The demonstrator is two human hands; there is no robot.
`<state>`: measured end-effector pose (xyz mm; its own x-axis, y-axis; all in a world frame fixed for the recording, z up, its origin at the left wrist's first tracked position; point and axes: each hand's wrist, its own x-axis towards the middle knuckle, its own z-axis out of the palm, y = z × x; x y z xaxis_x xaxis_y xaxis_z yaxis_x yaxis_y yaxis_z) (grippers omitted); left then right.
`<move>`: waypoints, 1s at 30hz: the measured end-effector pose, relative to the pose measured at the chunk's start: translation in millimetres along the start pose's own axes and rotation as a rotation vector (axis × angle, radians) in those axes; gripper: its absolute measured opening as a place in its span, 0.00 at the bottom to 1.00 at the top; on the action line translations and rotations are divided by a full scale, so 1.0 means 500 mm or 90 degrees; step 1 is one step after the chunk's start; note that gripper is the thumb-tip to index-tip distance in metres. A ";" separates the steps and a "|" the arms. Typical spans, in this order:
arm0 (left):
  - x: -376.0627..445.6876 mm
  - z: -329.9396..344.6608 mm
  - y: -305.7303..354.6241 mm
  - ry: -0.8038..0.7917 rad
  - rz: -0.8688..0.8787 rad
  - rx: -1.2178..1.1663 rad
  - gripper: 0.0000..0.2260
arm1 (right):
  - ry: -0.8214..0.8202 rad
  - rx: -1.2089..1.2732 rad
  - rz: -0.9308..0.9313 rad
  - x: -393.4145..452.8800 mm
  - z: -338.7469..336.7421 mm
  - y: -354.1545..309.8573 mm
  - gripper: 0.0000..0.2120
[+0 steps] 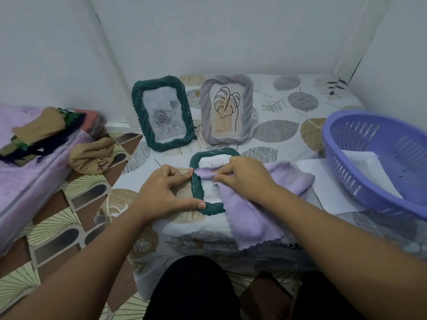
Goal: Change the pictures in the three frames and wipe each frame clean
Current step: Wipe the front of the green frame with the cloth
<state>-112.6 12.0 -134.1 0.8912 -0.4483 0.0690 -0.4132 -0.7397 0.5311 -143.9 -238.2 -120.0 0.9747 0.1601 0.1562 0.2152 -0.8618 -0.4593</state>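
Dark-green twisted-rim picture frame (197,185) lying flat at lower centre, steadied by left hand (161,192) with spread straight fingers, right hand (245,179) pinching lilac fleece cloth (254,213) over it.

Picture frames: three – green (161,114), grey (227,109), green lying flat (198,185). Purple cloth (251,211): one. Purple basket (379,165): one. Paper sheets (323,188): two visible. Hands: two.

A dark green frame (198,185) lay flat on the leaf-print sheet (288,107). The left hand (161,190) steadied its left edge with fingers spread, while the right hand (242,176) pressed a lilac cloth (254,215) onto it. Behind stood another green frame (161,114) and a grey frame (227,109). A purple basket (379,162) sat to the right.
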 end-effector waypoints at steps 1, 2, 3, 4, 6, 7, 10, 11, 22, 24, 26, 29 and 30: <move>0.000 0.000 0.000 0.000 0.000 -0.002 0.49 | 0.015 -0.009 -0.001 0.007 0.011 -0.011 0.12; 0.000 0.000 -0.001 0.002 0.005 -0.002 0.48 | -0.001 -0.012 -0.021 0.006 0.020 -0.022 0.12; 0.000 0.000 0.000 0.003 0.012 -0.003 0.47 | -0.044 -0.009 -0.047 -0.003 0.020 -0.029 0.12; -0.001 0.000 0.001 0.005 0.017 -0.007 0.48 | -0.091 0.001 -0.071 -0.015 0.014 -0.024 0.12; -0.001 -0.001 0.001 0.007 0.009 -0.014 0.50 | -0.139 0.017 -0.083 -0.031 -0.011 0.000 0.12; -0.002 -0.001 0.000 0.006 0.003 -0.010 0.51 | -0.120 0.009 -0.070 -0.027 -0.018 0.009 0.12; -0.001 0.000 0.001 0.006 -0.003 -0.001 0.50 | 0.011 -0.020 0.001 0.001 -0.005 0.005 0.12; 0.000 0.001 0.000 0.006 -0.003 -0.003 0.48 | 0.017 -0.009 -0.003 0.004 0.007 -0.004 0.13; 0.000 0.000 0.002 0.002 -0.002 -0.010 0.50 | 0.016 0.009 -0.018 -0.003 0.017 0.004 0.12; 0.000 0.001 0.001 0.002 0.002 -0.012 0.50 | -0.101 0.047 -0.091 -0.035 0.002 0.002 0.11; 0.000 0.001 0.000 0.008 -0.002 -0.020 0.51 | -0.148 0.052 -0.104 -0.051 -0.027 0.027 0.10; -0.001 0.001 0.001 0.002 -0.008 -0.013 0.51 | -0.014 0.022 -0.011 -0.024 -0.023 0.046 0.10; 0.000 0.000 0.001 0.002 -0.008 -0.012 0.51 | 0.014 0.018 0.007 -0.013 -0.011 0.034 0.11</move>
<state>-112.9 11.8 -134.0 0.8968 -0.4377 0.0645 -0.3983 -0.7354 0.5483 -147.2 -256.5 -123.9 0.9754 0.1400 0.1702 0.2067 -0.8492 -0.4859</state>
